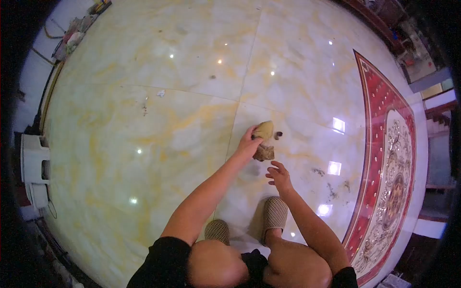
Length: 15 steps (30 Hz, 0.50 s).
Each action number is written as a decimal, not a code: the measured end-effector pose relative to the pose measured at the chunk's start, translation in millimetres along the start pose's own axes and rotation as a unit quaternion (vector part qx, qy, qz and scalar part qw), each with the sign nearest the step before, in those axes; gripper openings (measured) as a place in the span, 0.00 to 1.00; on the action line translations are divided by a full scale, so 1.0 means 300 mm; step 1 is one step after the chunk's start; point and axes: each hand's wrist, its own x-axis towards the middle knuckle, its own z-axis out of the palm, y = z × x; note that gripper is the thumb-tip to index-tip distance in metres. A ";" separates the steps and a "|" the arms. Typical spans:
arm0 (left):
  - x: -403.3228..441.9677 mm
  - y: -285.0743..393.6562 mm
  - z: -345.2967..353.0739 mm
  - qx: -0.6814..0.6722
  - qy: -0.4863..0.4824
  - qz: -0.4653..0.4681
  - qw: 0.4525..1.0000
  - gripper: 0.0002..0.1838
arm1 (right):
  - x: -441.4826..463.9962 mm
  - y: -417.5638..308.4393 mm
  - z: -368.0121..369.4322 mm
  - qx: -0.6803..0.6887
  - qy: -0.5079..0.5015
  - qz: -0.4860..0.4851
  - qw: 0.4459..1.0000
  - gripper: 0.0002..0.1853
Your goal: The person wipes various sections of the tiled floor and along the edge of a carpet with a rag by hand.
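My left hand (248, 142) is closed around a yellowish, rounded piece (264, 129), whose exact kind I cannot make out. Just below that hand is a brown, crumpled-looking piece (264, 153); whether the two are joined is unclear. A small dark lump (278, 134) lies to the right of the yellowish piece. Lower right of them, my right hand (281, 177) holds nothing, its fingers bent and apart, close to the brown piece without touching it.
Glossy marbled tiles (182, 158) cover the floor. Dark smudges (331, 191) and a white scrap (161, 93) lie on it. A red patterned panel (379, 182) runs along the right. White stools (36, 156) stand at the left. My slippered feet (275, 214) are below my hands.
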 end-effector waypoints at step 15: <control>-0.618 -0.072 -0.338 -0.099 0.194 -0.057 0.974 0.34 | -0.012 -0.108 0.464 -0.380 -0.232 -0.427 0.787 0.39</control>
